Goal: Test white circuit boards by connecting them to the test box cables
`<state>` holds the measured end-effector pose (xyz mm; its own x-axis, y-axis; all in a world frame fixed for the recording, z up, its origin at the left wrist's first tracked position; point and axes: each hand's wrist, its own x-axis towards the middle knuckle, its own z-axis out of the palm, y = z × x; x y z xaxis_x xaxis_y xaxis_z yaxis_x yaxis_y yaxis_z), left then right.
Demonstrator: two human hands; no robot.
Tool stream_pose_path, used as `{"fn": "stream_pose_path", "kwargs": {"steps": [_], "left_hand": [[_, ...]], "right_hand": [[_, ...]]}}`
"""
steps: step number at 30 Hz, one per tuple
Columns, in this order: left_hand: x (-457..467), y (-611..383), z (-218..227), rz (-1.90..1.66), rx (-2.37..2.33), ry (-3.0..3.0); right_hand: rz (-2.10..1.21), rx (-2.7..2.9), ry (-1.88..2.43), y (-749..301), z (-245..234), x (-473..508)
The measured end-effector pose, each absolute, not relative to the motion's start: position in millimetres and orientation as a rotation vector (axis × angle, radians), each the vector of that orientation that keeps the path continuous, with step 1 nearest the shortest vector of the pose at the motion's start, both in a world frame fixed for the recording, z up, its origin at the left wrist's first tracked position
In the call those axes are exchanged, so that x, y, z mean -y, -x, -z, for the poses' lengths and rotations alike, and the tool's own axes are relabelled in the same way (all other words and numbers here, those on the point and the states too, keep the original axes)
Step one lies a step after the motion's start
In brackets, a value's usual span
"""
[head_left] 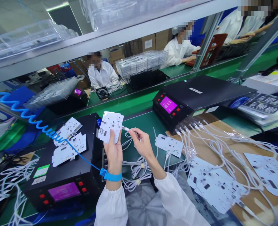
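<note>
While holding a white circuit-board panel (111, 125) upright in the left hand (114, 153), thumb flat on its front face, other fingers hidden behind it, spread not determinable. Pinching a white cable plug (125, 128) between the fingertips of the right hand (142, 142), just at the panel's right edge; seating not resolvable from this view. Best kept square to the edge, pressure off the components. Worn on left wrist: blue wrist strap (110, 176). Nearby on the green table (143, 125): black tester box (190, 94), loose boards (169, 145), white cables (136, 171).
</note>
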<state>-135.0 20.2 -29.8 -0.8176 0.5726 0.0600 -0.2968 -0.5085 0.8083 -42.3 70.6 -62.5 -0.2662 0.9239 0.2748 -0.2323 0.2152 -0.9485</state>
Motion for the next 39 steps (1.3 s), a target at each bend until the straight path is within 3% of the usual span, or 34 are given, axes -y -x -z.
{"fn": "stream_pose_path", "kwargs": {"steps": [30, 35, 39], "left_hand": [[-23, 141, 37, -2.366, -1.323, -0.612], [-29, 138, 37, -2.483, -1.377, -0.567], [-29, 138, 42, -2.495, -1.472, -0.520]], "right_hand": [[-1.237, 1.564, 0.673, 36, 72, -84], [-0.998, 1.301, 0.786, 44, 79, -83], [-1.183, 1.149, 0.800, 54, 78, -85]]}}
